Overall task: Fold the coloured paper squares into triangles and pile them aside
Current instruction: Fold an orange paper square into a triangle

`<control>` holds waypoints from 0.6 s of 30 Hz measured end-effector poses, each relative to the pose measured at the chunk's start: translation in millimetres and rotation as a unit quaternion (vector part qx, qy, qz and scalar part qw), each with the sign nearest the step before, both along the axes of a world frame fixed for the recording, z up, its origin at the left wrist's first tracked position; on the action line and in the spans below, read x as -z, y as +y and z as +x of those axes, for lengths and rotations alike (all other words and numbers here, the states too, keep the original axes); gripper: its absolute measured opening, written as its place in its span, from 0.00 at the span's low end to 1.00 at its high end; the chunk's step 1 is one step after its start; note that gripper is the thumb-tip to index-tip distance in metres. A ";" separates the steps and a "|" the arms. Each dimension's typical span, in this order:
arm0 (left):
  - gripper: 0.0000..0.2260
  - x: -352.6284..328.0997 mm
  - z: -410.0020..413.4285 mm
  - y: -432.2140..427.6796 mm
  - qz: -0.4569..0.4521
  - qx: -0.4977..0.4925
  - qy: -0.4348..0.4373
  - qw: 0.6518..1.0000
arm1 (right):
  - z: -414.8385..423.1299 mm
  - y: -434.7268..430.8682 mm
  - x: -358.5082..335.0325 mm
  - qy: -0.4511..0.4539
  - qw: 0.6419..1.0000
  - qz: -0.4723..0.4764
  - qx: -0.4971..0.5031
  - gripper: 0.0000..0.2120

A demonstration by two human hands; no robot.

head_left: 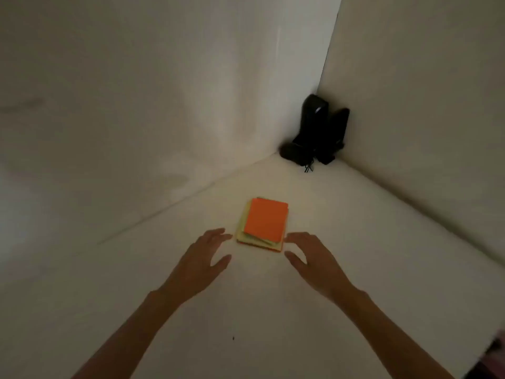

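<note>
Your pile of coloured paper squares [265, 224] lies flat on the white counter [355, 242], a little ahead of you and roughly midway between your two hands. An orange sheet [266, 218] sits on top, and the edges of yellow and pale green sheets stick out unevenly beneath it along the left and near sides. All the sheets look flat and unfolded. Your left hand [202, 258] is released, fingers stretched forward and thumb spread apart, with its fingertips just beside the left near corner of the pile. Your right hand [314, 258] mirrors it, also released with fingers extended and thumb held apart, its fingertips just beside the right near corner. The view does not show clearly whether either hand's fingertips actually touch the paper, and neither hand is grasping anything. Both your forearms reach in bare from the bottom of the view. The counter runs back into a corner where two pale walls [136, 105] meet, and two dark black objects [318, 129] stand upright there, well apart from the pile, with a thin black cord [308, 167] trailing onto the counter in front of them.
</note>
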State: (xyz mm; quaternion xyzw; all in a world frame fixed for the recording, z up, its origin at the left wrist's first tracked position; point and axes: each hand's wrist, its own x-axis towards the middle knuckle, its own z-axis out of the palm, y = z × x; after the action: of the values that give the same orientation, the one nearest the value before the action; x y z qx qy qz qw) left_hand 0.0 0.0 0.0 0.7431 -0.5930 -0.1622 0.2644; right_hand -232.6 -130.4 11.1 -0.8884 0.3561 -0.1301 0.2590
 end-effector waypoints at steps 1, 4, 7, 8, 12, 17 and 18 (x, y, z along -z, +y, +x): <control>0.28 10.1 0.5 -9.9 -0.010 0.010 -0.022 1.000 | 10.7 -4.2 9.8 -0.017 0.999 -0.028 -0.007 0.26; 0.29 27.8 6.4 -38.8 -0.036 0.024 -0.084 0.996 | 40.7 -23.9 31.1 0.003 0.996 -0.088 -0.031 0.29; 0.31 55.7 8.9 -51.3 -0.047 0.023 -0.095 0.994 | 56.8 -33.3 55.4 0.047 0.987 -0.146 -0.051 0.28; 0.31 62.0 9.4 -53.5 -0.057 0.024 -0.093 0.994 | 57.7 -33.9 59.4 0.068 0.984 -0.160 -0.047 0.23; 0.28 67.1 2.8 -46.7 -0.085 0.013 -0.057 0.995 | 60.2 -27.0 66.4 0.068 0.979 -0.193 -0.020 0.14; 0.27 56.1 -8.6 -2.1 -0.119 0.004 -0.047 0.992 | 47.6 2.8 48.4 -0.141 0.979 -0.114 0.092 0.10; 0.29 55.7 -10.5 8.9 -0.127 0.011 -0.062 0.990 | 42.2 16.8 44.7 -0.158 0.977 -0.117 0.080 0.09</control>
State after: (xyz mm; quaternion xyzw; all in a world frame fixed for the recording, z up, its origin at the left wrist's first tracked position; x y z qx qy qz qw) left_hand -10.5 8.9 -55.7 0.7058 -0.6318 -0.0422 0.3177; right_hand -190.4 -113.5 -33.6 -0.8492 0.3632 -0.3300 0.1950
